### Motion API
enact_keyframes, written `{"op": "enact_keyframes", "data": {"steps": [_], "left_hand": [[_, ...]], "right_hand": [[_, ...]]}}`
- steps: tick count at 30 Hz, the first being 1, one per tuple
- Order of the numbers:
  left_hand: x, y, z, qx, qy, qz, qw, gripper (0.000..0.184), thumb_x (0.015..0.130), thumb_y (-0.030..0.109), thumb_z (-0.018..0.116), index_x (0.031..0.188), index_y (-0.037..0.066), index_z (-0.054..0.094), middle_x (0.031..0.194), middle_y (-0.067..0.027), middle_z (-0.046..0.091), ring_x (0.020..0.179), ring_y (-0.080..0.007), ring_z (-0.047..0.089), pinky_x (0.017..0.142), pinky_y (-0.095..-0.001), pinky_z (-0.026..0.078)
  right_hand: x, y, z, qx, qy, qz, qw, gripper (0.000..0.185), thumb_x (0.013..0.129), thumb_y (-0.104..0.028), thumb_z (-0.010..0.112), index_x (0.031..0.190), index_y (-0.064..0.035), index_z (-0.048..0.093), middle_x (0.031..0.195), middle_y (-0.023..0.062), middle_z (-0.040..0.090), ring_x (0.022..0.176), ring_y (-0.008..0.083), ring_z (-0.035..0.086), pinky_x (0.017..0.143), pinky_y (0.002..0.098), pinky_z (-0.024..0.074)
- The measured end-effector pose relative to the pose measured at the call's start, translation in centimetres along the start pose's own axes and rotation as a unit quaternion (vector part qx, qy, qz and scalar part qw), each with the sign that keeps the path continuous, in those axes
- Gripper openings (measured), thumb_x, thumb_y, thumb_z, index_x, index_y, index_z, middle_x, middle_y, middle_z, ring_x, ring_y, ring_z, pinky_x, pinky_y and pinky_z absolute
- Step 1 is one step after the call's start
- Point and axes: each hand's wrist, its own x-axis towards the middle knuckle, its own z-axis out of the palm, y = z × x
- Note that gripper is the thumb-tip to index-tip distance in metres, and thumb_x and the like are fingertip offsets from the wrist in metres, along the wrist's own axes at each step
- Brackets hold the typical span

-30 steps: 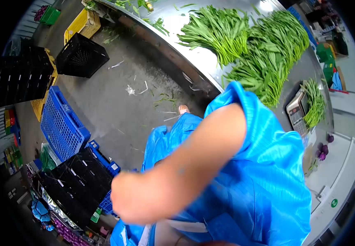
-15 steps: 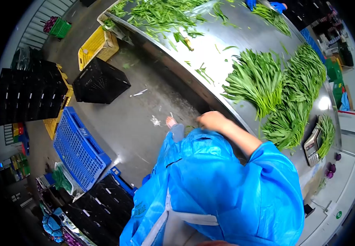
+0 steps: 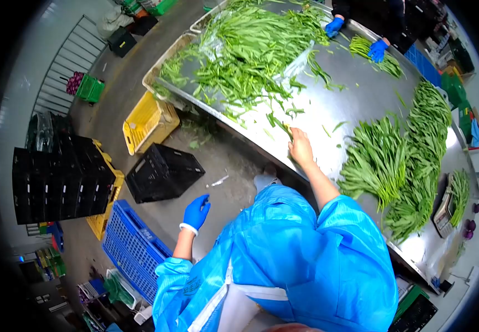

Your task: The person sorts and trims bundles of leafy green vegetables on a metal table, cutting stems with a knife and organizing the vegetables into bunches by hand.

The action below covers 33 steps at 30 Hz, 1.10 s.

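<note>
My right hand, bare, reaches over the near edge of the metal table. Its fingers are curled at a small yellowish-green piece beside loose leaves; what it is I cannot make out. My left hand, in a blue glove, hangs off the table over the floor, holding nothing, with fingers a little apart. To the right of my right hand lie a fanned bundle of leafy green stalks and a longer heap of the same greens. A loose pile of leaves covers the table's far left part.
Across the table, a co-worker's blue-gloved hands are at a small bunch of greens. A scale stands at the right end. On the floor to the left are a black crate, a yellow crate and a blue crate.
My right hand has moved from beside my body out onto the table, to the yellowish piece. My gloved left hand has come into view. The camera view has shifted, showing more of the leaf pile.
</note>
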Motion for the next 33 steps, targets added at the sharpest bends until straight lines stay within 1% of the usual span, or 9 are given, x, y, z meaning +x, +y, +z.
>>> {"op": "enact_keyframes", "data": {"steps": [6,12,13,15,17,19,21,27,33], "left_hand": [[17.1,9.5,-3.1,-0.031,-0.020,0.064,0.997,0.068,0.082,0.012,0.065,0.143,0.012,0.034,0.126,-0.0204,0.054,0.107,-0.0348,0.058,0.088,-0.0389,0.048],[33.8,17.4,0.5,0.074,-0.019,0.357,0.931,0.060,0.075,0.008,0.063,0.132,0.002,0.045,0.124,-0.0225,0.053,0.110,-0.0396,0.052,0.095,-0.0423,0.043],[36.4,18.1,3.1,0.054,-0.034,0.387,0.920,0.055,0.075,0.007,0.061,0.128,0.001,0.048,0.122,-0.0231,0.054,0.109,-0.0397,0.053,0.095,-0.0422,0.043],[39.5,21.4,8.1,0.113,-0.108,0.422,0.893,0.042,0.080,0.003,0.049,0.121,0.002,0.055,0.117,-0.0239,0.055,0.110,-0.0377,0.053,0.098,-0.0431,0.041],[41.2,22.3,13.7,0.106,-0.069,0.540,0.832,0.045,0.081,0.007,0.051,0.125,0.008,0.054,0.126,-0.0187,0.053,0.121,-0.0358,0.047,0.104,-0.0476,0.033],[42.1,23.0,16.0,0.162,-0.089,0.599,0.780,0.047,0.081,0.010,0.052,0.129,0.011,0.051,0.134,-0.0158,0.049,0.129,-0.0344,0.040,0.109,-0.0510,0.027],[44.2,21.6,17.4,0.236,-0.125,0.626,0.732,0.050,0.082,0.014,0.054,0.132,0.012,0.050,0.138,-0.0155,0.045,0.134,-0.0337,0.034,0.112,-0.0527,0.020],[52.6,12.7,4.9,0.209,-0.131,0.574,0.780,0.065,0.079,0.017,0.058,0.141,0.021,0.038,0.140,-0.0127,0.043,0.132,-0.0318,0.036,0.113,-0.0518,0.017],[63.0,-2.0,-8.6,0.320,-0.150,0.515,0.781,0.048,0.081,0.025,0.055,0.129,0.020,0.051,0.127,-0.0086,0.054,0.122,-0.0282,0.047,0.110,-0.0551,0.018]], "right_hand": [[5.1,2.4,4.3,-0.066,-0.075,0.071,0.992,0.048,0.072,-0.003,0.060,0.119,-0.0025,0.050,0.114,0.0165,0.054,0.100,0.0340,0.053,0.085,0.0404,0.0471],[2.7,6.6,5.8,0.161,-0.003,0.252,0.954,0.038,0.077,-0.005,0.054,0.114,-0.0048,0.051,0.078,0.0100,0.057,0.071,0.0261,0.057,0.069,0.0361,0.0480],[1.7,7.5,6.4,0.237,0.049,0.269,0.932,0.035,0.079,-0.006,0.054,0.114,-0.0056,0.050,0.070,0.0069,0.056,0.063,0.0211,0.055,0.062,0.0332,0.0472],[1.8,4.6,1.3,0.471,0.048,0.485,0.735,0.031,0.079,-0.011,0.060,0.109,-0.0066,0.053,0.075,0.0066,0.058,0.056,0.0146,0.053,0.048,0.0278,0.0416],[-0.1,5.5,2.7,0.413,0.133,0.448,0.781,0.024,0.084,-0.014,0.060,0.106,-0.0095,0.050,0.063,-0.0009,0.047,0.044,0.0077,0.040,0.037,0.0234,0.0259],[0.8,2.8,-0.5,0.445,0.104,0.512,0.728,0.022,0.085,-0.019,0.063,0.100,-0.0097,0.050,0.060,-0.0017,0.045,0.044,0.0088,0.040,0.036,0.0247,0.0257],[2.1,-0.4,-1.3,0.509,0.160,0.518,0.669,0.017,0.085,-0.018,0.063,0.091,-0.0094,0.050,0.057,-0.0008,0.044,0.045,0.0083,0.040,0.038,0.0233,0.0294],[5.8,-7.3,4.9,0.567,0.294,0.547,0.542,0.016,0.088,-0.024,0.060,0.088,-0.0111,0.050,0.058,0.0006,0.045,0.045,0.0106,0.040,0.038,0.0247,0.0312],[11.2,-10.4,10.0,0.443,0.154,0.629,0.620,0.028,0.091,-0.037,0.053,0.092,-0.0094,0.058,0.062,0.0020,0.053,0.048,0.0113,0.046,0.043,0.0243,0.0357]]}}
